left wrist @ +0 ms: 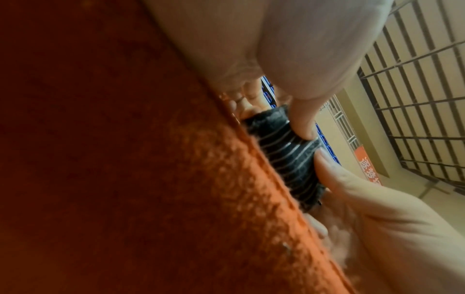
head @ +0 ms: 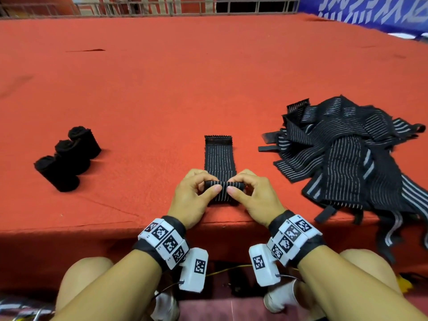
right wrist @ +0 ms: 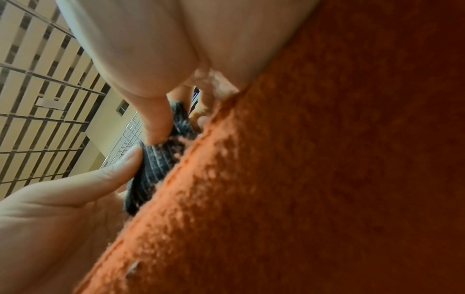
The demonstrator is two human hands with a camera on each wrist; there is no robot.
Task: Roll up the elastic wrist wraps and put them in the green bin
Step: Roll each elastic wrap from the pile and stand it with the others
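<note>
A black elastic wrist wrap (head: 220, 158) with thin white stripes lies flat on the red felt table (head: 208, 77), running away from me. Its near end is curled into a small roll (head: 224, 185). My left hand (head: 196, 193) and right hand (head: 251, 194) pinch that roll from either side, thumbs on the near face, fingers curled over the top. In the left wrist view the roll (left wrist: 284, 159) sits between both thumbs, and the right wrist view shows the roll (right wrist: 156, 165) likewise. No green bin is in view.
Three finished black rolls (head: 67, 158) lie side by side at the left. A heap of loose striped wraps (head: 352, 156) spreads over the right, some hanging off the table's near edge (head: 92, 225). My knees are below that edge.
</note>
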